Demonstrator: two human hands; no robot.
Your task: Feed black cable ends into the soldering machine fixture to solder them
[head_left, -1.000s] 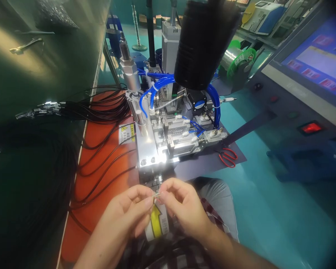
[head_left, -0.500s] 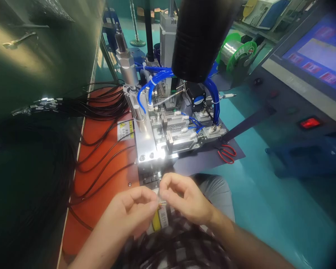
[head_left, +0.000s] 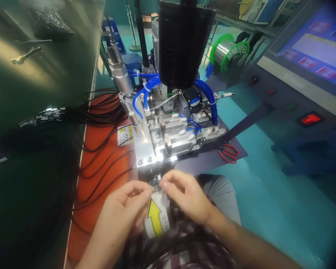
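Observation:
My left hand (head_left: pixel 127 203) is closed in a pinch on several thin wires (head_left: pixel 155 188), whose bare-looking ends stick out to the right of the fingertips. My right hand (head_left: pixel 186 192) is closed too, thumb against forefinger, just right of the wire ends. Whether anything sits in that pinch is too small to tell. Both hands are at the front of a metal machine (head_left: pixel 147 149) with small cylinders and blue air hoses (head_left: pixel 212 99). Below the fingertips lies a white label with a yellow arrow (head_left: pixel 155 216).
Black cables (head_left: pixel 106 112) with shiny ends run across the orange surface (head_left: pixel 100 160) to the left bench. Red-handled pliers (head_left: pixel 229 154) lie right of the machine. A black nozzle (head_left: pixel 184 48) hangs above. Further right are a green wire spool (head_left: pixel 226 52) and a control panel (head_left: pixel 299 74).
The hands came closer together and dipped, then rose again toward the machine's front. Now a small gap shows between the right fingertips and the wire ends. The camera view has shifted slightly.

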